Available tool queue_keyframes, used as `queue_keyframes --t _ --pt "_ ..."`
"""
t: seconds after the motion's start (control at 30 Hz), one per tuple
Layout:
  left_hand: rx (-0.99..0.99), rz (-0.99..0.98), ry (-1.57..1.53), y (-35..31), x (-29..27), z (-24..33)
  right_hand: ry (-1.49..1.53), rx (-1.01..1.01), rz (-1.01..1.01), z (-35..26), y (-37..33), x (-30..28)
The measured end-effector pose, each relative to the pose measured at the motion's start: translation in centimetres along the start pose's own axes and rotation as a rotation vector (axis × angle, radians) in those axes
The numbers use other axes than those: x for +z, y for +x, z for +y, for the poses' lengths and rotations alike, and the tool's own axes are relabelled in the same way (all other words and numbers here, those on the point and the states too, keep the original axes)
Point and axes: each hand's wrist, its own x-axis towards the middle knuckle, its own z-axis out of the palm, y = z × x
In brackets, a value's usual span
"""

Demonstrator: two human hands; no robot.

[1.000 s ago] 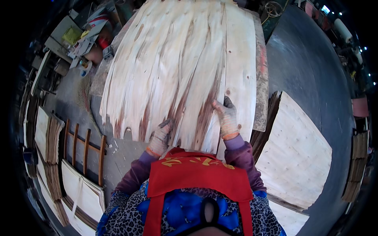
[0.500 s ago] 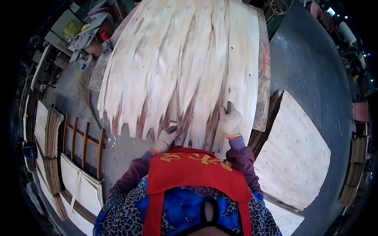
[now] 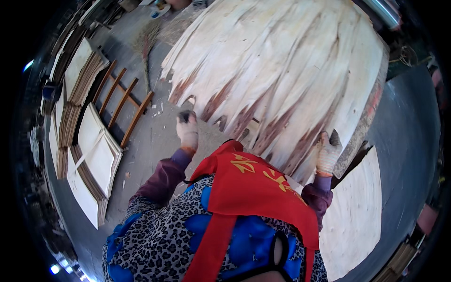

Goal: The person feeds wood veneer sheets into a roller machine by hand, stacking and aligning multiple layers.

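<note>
A broad pale wood veneer sheet (image 3: 282, 61), with brown streaks and a ragged, notched near edge, lies on top of a worktable in front of me. My left hand (image 3: 188, 130), in a whitish glove with dark fingertips, is off the sheet's near-left edge, above the floor. Its fingers are curled together, and nothing shows in them. My right hand (image 3: 330, 152), gloved alike, rests on the sheet near its near-right corner. Thumb and fingers there are stretched and apart. The palm side of that hand is hidden.
The worktable's worn edge (image 3: 359, 134) shows along the sheet's right side. Below it on the right lies another pale veneer stack (image 3: 354, 211). On the left stand a wooden rack (image 3: 123, 101), tied veneer bundles (image 3: 96, 136) and a twig broom (image 3: 146, 42).
My view has turned, so the sheet appears further right and tilted. My left hand has come away from the sheet's near edge to the left. My right hand stays at the sheet's near-right part.
</note>
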Motion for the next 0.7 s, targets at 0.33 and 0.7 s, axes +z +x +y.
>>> queue_keyframes --t 0.33,0.7 --pt "-0.601 -0.425 -0.967 7.0 -0.8 -2.3 -0.011 -0.118 0.018 1.5 1.2 -0.7" --pt "-0.537 -0.436 -1.07 11.1 0.6 4.3 0.104 0.042 0.024 3.5 4.7 -1.4"
